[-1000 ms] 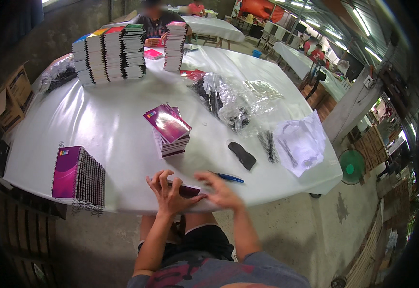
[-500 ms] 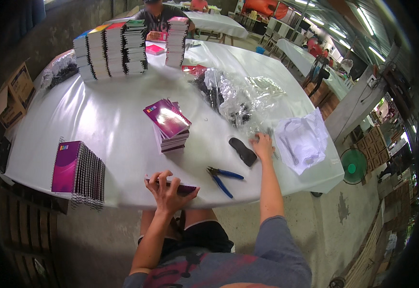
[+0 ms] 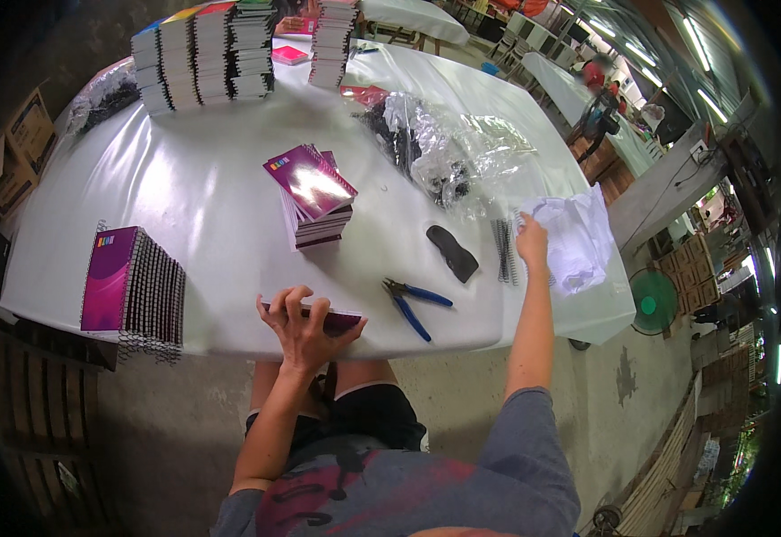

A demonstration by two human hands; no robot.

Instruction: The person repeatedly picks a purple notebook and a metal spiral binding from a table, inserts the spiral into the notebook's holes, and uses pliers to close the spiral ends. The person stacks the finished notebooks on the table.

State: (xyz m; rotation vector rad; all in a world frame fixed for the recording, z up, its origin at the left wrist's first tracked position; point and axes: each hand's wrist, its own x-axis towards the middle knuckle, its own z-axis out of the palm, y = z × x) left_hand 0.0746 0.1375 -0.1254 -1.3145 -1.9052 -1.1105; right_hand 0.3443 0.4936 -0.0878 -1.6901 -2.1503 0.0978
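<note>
My left hand (image 3: pixel 301 336) grips a purple-covered notebook (image 3: pixel 341 319) at the table's front edge, fingers curled over its top. On the right, my right hand (image 3: pixel 532 242) reaches to the edge of a crumpled white paper (image 3: pixel 578 237), fingers drawn together; whether a coil is between them is hidden. Black spiral binding coils (image 3: pixel 503 251) lie just left of that hand. Blue-handled cutting pliers (image 3: pixel 415 304) rest between my arms, with a flat black curved object (image 3: pixel 451 253) beyond them. A stack of purple notebooks (image 3: pixel 314 192) stands ahead of my left hand.
Spiral-bound purple notebooks (image 3: pixel 131 286) are stacked at the left front edge. Tall notebook stacks (image 3: pixel 203 58) line the far side, near another person's hand (image 3: pixel 290 25). Crumpled clear plastic (image 3: pixel 444 152) covers black material at the back right. A green fan (image 3: pixel 648 304) stands beyond the table.
My right hand has moved right, from over the coils to the white paper's edge, uncovering the coils. My left hand keeps its hold on the notebook. The view has tilted down.
</note>
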